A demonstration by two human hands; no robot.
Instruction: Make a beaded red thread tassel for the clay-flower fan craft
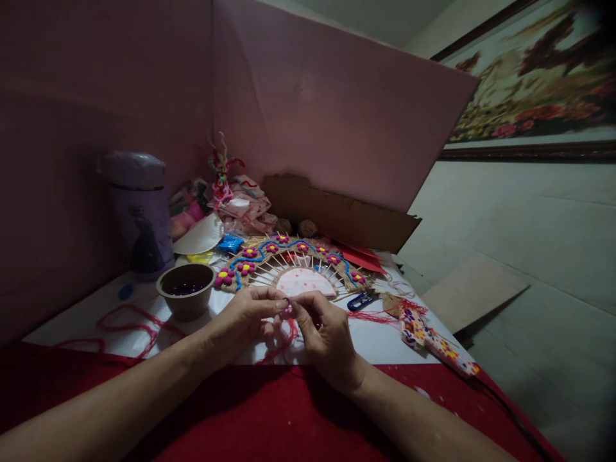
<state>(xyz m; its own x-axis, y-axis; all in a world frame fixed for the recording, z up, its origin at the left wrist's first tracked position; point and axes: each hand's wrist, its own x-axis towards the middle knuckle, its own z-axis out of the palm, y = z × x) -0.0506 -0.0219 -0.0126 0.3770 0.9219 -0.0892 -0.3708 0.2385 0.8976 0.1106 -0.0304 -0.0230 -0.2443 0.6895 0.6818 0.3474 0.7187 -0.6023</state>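
The fingertips of my left hand (253, 316) and my right hand (325, 330) meet over the white paper, both closed in a pinch. Between them is a small pinkish-purple piece (287, 310), too small to name for certain; it looks like a bead or little ring. Red yarn (292, 332) hangs down just below it. Right behind my hands lies a half-round woven fan (267, 255) of sticks and twine, with magenta and yellow flowers, a blue wavy line and a dotted white centre. My fingers partly hide its lower edge.
A brown bowl (187, 307) with dark contents and a purple tumbler (144, 224) stand left. More red yarn (132, 314) trails there. To the right lie a blue cutter (360, 301) and a flower-patterned, corded tool (450, 356). Cardboard (332, 212) leans behind.
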